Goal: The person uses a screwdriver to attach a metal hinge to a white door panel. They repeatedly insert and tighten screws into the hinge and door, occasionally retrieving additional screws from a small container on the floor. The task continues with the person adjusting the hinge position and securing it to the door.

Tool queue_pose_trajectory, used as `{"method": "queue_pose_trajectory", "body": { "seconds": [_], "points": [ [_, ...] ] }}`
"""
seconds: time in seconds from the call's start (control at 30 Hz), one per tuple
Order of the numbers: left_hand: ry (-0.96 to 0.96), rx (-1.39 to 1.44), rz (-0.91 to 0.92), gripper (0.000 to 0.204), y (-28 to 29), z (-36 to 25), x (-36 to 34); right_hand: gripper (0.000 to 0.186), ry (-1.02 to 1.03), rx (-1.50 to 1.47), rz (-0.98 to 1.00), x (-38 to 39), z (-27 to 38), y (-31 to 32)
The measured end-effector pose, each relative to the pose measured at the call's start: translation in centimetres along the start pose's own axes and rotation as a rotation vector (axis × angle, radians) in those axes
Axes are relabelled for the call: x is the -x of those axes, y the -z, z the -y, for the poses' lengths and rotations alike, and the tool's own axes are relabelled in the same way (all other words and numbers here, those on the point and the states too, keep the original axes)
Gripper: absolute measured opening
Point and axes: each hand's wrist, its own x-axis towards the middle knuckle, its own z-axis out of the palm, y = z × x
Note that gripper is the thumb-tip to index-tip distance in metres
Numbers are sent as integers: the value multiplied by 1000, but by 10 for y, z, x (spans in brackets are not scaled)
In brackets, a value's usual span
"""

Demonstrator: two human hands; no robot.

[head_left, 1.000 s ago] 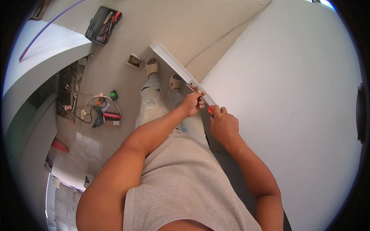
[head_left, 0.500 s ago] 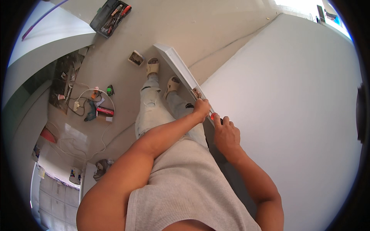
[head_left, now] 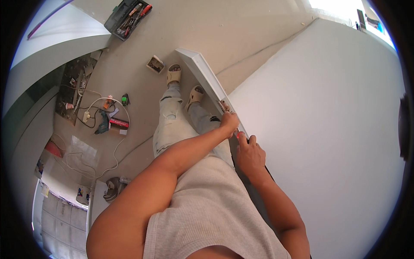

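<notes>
A white door [head_left: 211, 84] stands on edge beside my legs, its narrow edge facing up. Set into that edge is a metal lock plate [head_left: 223, 105], brassy in colour. My left hand [head_left: 230, 122] is closed against the door edge just below the plate. What its fingers pinch is hidden. Close by on the right, my right hand [head_left: 251, 154] wraps round a screwdriver [head_left: 238, 135] with a red and black handle. The handle mostly disappears inside the fist, and its tip cannot be seen.
A large white panel [head_left: 319, 129] fills the right side. On the floor are an open toolbox [head_left: 128, 19], a small box [head_left: 155, 64], a drill [head_left: 102, 124], a red box [head_left: 119, 124], a green tape measure [head_left: 125, 99] and white cable [head_left: 116, 159]. Shoes [head_left: 113, 189] sit lower left.
My right hand has turned slightly and shows less of the handle. The left hand stays at the door edge by the plate. The whole view has shifted a little.
</notes>
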Motion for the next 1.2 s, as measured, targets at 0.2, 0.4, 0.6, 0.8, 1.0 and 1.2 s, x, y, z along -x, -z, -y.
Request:
{"method": "queue_pose_trajectory", "body": {
  "seconds": [0.2,0.4,0.6,0.8,1.0,1.2],
  "points": [
    [95,261,208,21,4,4,-1,23,-945,-1624,310,-42,-41,26],
    [66,140,117,21,-6,-6,9,26,-314,-575,160,-18,-25,19],
    [68,182,185,22,2,-2,10,32,-199,-561,52,-15,-34,-8],
    [48,190,123,27,-5,-1,5,29,-472,-937,214,-20,-32,7],
    [72,146,170,28,3,-8,11,20,-106,-339,-4,-8,-28,-5],
    [70,228,160,26,0,-1,4,29,-449,-1051,175,-31,-47,5]
  ]
}}
